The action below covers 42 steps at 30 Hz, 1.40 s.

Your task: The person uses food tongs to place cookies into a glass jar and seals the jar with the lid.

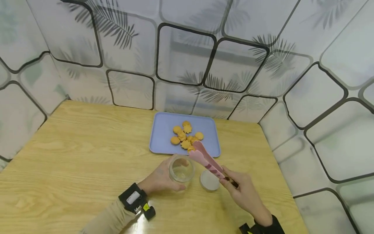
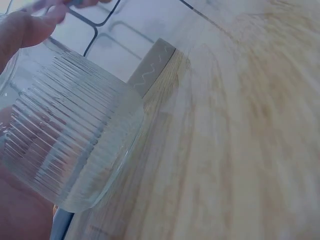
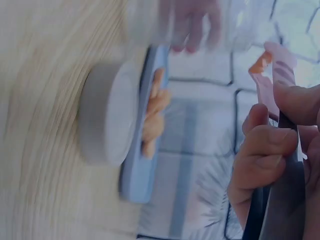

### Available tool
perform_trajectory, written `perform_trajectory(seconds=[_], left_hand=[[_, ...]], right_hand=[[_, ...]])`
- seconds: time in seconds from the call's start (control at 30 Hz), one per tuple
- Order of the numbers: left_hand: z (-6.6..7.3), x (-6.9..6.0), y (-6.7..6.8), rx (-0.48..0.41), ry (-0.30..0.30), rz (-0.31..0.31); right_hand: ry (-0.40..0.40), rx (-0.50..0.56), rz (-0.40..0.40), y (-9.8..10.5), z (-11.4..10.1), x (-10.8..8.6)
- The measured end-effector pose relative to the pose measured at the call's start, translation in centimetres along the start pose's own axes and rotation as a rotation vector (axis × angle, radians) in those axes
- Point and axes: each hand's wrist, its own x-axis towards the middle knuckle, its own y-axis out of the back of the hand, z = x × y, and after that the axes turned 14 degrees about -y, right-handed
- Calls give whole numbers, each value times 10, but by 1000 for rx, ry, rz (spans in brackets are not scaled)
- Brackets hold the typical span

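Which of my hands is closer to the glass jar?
Your left. In the head view the left hand grips the glass jar, while the right hand is off to its right, past the white lid, holding pink tongs.

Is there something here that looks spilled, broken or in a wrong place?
Nothing stands out: the cookies lie together on the blue tray, the white lid lies flat on the table, and the left hand grips the glass jar. Whether any cookie is broken, I cannot tell.
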Motion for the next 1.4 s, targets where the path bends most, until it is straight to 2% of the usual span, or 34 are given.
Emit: perform_trajectory(seconds=[0.13,0.27,0.47,0.53,0.6,0.7,0.77,0.83,0.9,0.97,1.17,1.27,1.4], left_hand=[[1,0,1,-9,22,16],[2,1,1,-29,28,7],[3,0,1,-31,16,10],[2,0,2,-22,4,6],[1,0,2,-6,-7,-3],[0,2,2,14,-13,-10],[0,3,2,24,-13,-11],[1,4,1,28,-9,-13],[1,4,1,33,-7,-21],[1,4,0,39,-1,-29],[4,3,1,18,-3,-21],[5,2,2,23,-4,-17],[4,2,2,30,-4,-17]], right_hand=[[66,-2,-41,-2,-16,-9],[66,-65,-76,-2,-21,-15],[74,19,-105,8,-11,-7],[69,40,-85,10,-5,-1],[15,7,-49,10,1,5],[-166,-120,-9,6,11,15],[-286,-221,-24,0,17,22],[-357,-288,-71,-7,23,28],[-390,-315,-112,-15,26,32],[-396,-330,-118,-22,26,33],[-373,-425,-56,-30,30,36],[-387,-371,-27,-26,32,33],[-417,-143,-27,-14,24,24]])
